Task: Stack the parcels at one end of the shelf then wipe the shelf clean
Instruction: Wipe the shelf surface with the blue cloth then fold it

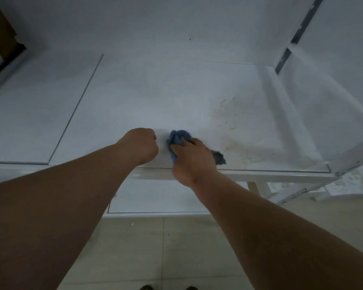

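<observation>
Nearby, brown stains (228, 116) beside cloth (177, 139), parcel (0, 36) far-left

Right hand (194, 158) presses blue cloth (177, 141) on white shelf (134, 101)

Background: a plain white wall (176, 24) rises behind the unit. A grey slotted metal upright (296, 36) runs diagonally at upper right, meeting white frame rails (302, 191). Below, a floor of pale beige tiles (155, 248) with thin grout lines. Lighting is dim, cool and even.
</observation>
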The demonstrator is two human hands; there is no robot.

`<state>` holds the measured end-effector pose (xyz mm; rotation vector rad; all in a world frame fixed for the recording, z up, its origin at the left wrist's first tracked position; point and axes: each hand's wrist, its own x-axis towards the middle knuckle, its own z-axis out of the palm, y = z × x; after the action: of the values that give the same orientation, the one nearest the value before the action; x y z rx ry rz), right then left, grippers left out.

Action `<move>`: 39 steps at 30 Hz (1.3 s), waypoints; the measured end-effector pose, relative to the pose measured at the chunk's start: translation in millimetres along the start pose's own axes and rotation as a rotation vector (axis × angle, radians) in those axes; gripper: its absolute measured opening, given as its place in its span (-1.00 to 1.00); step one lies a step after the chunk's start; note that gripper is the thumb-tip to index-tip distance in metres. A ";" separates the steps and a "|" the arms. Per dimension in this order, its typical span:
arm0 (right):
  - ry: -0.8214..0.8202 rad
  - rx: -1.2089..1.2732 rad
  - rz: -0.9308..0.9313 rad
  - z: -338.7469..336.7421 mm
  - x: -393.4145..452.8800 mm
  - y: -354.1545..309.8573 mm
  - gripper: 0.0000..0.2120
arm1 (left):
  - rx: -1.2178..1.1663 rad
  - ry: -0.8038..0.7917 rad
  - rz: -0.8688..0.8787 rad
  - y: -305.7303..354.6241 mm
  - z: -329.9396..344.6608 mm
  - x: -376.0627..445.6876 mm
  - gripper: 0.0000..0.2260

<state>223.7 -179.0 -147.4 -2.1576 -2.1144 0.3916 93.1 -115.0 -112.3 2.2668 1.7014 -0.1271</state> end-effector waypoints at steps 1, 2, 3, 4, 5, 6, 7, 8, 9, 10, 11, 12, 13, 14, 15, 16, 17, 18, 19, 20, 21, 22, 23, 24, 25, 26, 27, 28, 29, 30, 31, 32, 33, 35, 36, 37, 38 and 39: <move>0.004 0.016 -0.072 4.2 -5.3 -11.3 -0.55 | 0.020 -0.011 -0.003 1.1 -1.5 0.8 -0.70; 0.002 0.037 -0.152 7.4 -10.7 -20.0 -0.55 | 0.040 -0.026 -0.003 2.7 -2.8 1.4 -0.71; 0.031 0.059 -0.231 9.0 -17.8 -27.1 -0.57 | 0.059 -0.036 0.005 4.0 -3.6 1.9 -0.71; 0.033 0.068 -0.293 12.2 -19.7 -26.7 -0.59 | 0.065 -0.042 0.015 5.4 -4.0 2.4 -0.70; 0.001 0.041 -0.348 8.7 -20.8 -21.7 -0.58 | 0.061 -0.051 0.025 6.3 -4.0 2.5 -0.69; -0.042 0.006 -0.381 4.9 -20.2 -11.5 -0.55 | 0.055 -0.056 0.031 6.9 -3.9 2.1 -0.68; -0.078 -0.049 -0.386 1.9 -18.3 3.1 -0.53 | 0.054 -0.061 0.041 6.1 -3.7 1.6 -0.67; -0.084 -0.068 -0.374 -0.3 -17.0 17.1 -0.56 | 0.054 -0.058 0.048 4.9 -3.4 1.3 -0.67; -0.052 -0.054 -0.347 -6.2 -17.5 30.3 -0.61 | 0.054 -0.051 0.053 3.1 -2.6 1.8 -0.67; 0.002 0.031 -0.268 -9.2 -16.7 43.9 -0.65 | 0.050 -0.046 0.056 1.6 -2.3 2.3 -0.67; 0.058 0.136 -0.160 -11.1 -16.6 53.6 -0.69 | 0.043 -0.045 0.054 0.7 -2.2 2.9 -0.67; 0.087 0.187 -0.044 -9.6 -14.5 58.1 -0.70 | 0.035 -0.046 0.052 -0.1 -1.8 3.4 -0.66; 0.110 0.185 0.053 -6.9 -11.4 54.2 -0.68 | 0.024 -0.043 0.053 -0.2 -1.3 3.5 -0.67; 0.124 0.153 0.126 -1.9 -8.2 45.3 -0.63 | 0.014 -0.038 0.056 0.5 -0.5 3.6 -0.67; 0.149 0.121 0.172 1.4 -7.8 32.6 -0.61 | 0.005 -0.031 0.060 1.6 0.5 3.5 -0.67; 0.156 0.064 0.163 5.1 -9.3 16.9 -0.60 | -0.004 -0.018 0.064 3.3 1.6 3.9 -0.67; 0.151 0.044 0.112 7.8 -13.8 2.6 -0.60 | -0.014 0.000 0.065 5.0 3.0 4.0 -0.67; 0.133 0.036 0.031 11.8 -18.0 -7.9 -0.57 | -0.025 0.018 0.065 7.5 3.8 3.9 -0.68; 0.127 0.060 -0.056 11.4 -25.5 -17.2 -0.53 | -0.045 0.030 0.063 10.3 4.6 3.6 -0.68; 0.109 0.081 -0.126 10.4 -31.3 -18.3 -0.46 | -0.069 0.037 0.063 13.5 5.3 3.2 -0.69; 0.087 0.071 -0.188 6.4 -36.6 -12.7 -0.39 | -0.091 0.038 0.068 16.8 5.5 2.9 -0.68; 0.070 0.056 -0.216 1.8 -39.1 -1.9 -0.35 | -0.107 0.036 0.081 19.5 5.9 2.9 -0.68; 0.056 0.041 -0.197 -2.0 -40.1 11.9 -0.39 | -0.114 0.032 0.095 21.7 5.7 3.0 -0.67; 0.059 0.048 -0.141 -5.3 -41.1 27.4 -0.49 | -0.108 0.024 0.111 23.2 5.9 3.3 -0.66; 0.079 0.057 -0.066 -10.8 -42.0 43.1 -0.58 | -0.095 0.014 0.126 24.2 6.0 4.4 -0.66; 0.107 0.062 0.021 -15.3 -42.8 57.0 -0.62 | -0.083 0.005 0.136 25.1 6.3 5.7 -0.66; 0.116 0.072 0.127 -19.8 -42.9 65.5 -0.61 | -0.079 -0.006 0.141 26.4 6.2 7.1 -0.66; 0.104 0.059 0.238 -20.7 -40.4 69.0 -0.57 | -0.079 -0.013 0.147 28.0 6.5 8.1 -0.67; 0.092 0.041 0.321 -19.5 -36.8 65.6 -0.54 | -0.078 -0.017 0.153 30.3 6.8 8.7 -0.67; 0.096 0.022 0.371 -16.5 -33.4 57.1 -0.52 | -0.077 -0.017 0.161 33.4 7.4 9.0 -0.67; 0.121 0.007 0.390 -10.7 -30.1 47.1 -0.52 | -0.077 -0.016 0.171 37.1 8.5 9.6 -0.67; 0.151 0.001 0.374 -4.0 -29.2 35.9 -0.51 | -0.074 -0.017 0.179 40.7 10.0 10.3 -0.67; 0.172 -0.004 0.314 2.8 -30.1 26.3 -0.49 | -0.068 -0.021 0.183 45.0 10.7 11.1 -0.68; 0.140 -0.028 0.117 12.7 -35.8 22.5 -0.44 | -0.067 -0.025 0.181 52.6 11.4 13.3 -0.73; 0.103 -0.026 0.013 11.6 -39.4 27.6 -0.43 | -0.079 -0.022 0.180 55.2 11.6 14.3 -0.74; 0.085 -0.018 -0.088 7.4 -42.6 37.3 -0.44 | -0.090 -0.022 0.184 58.2 11.5 15.2 -0.72; 0.054 -0.005 -0.134 4.0 -47.0 49.9 -0.45 | -0.095 -0.022 0.192 60.5 11.3 15.7 -0.70; 0.039 -0.008 -0.150 0.2 -48.8 64.1 -0.45 | -0.092 -0.023 0.201 62.6 11.0 16.2 -0.69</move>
<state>285.4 -229.7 -157.7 -1.9764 -2.2415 0.3252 158.5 -119.0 -115.1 2.3413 1.4276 -0.0293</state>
